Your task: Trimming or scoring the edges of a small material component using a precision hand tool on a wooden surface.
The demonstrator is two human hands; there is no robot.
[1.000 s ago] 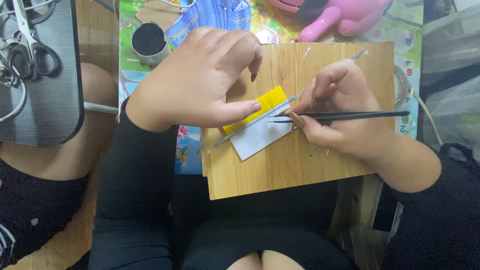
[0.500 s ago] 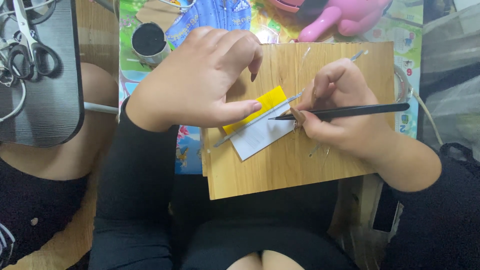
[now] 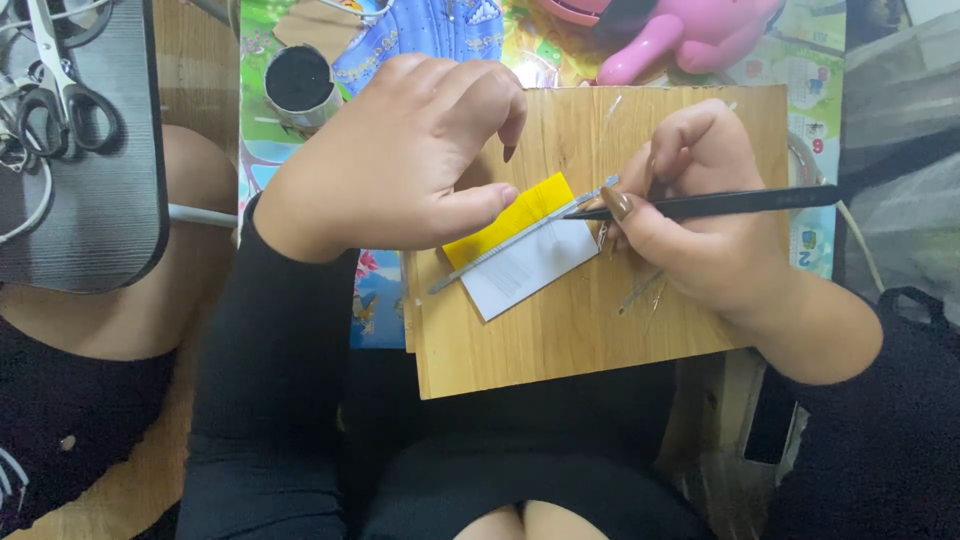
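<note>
A small card, yellow on one half (image 3: 515,215) and white on the other (image 3: 525,270), lies on a wooden board (image 3: 560,340) across my lap. My left hand (image 3: 400,160) rests on the board with its thumb pressing the yellow half. A thin metal strip (image 3: 500,250) lies along the line between the two halves. My right hand (image 3: 700,215) grips black tweezers (image 3: 730,203) like a pen, their tip touching the strip at the card's right edge.
A black tray (image 3: 90,200) with scissors (image 3: 60,90) sits at the left on another person's knee. A round black-topped tin (image 3: 298,82), a blue patterned item (image 3: 430,30) and a pink toy (image 3: 690,30) lie beyond the board on a colourful mat.
The tweezers have tilted slightly in my right hand, the rear end rising. My left hand and the card have stayed put.
</note>
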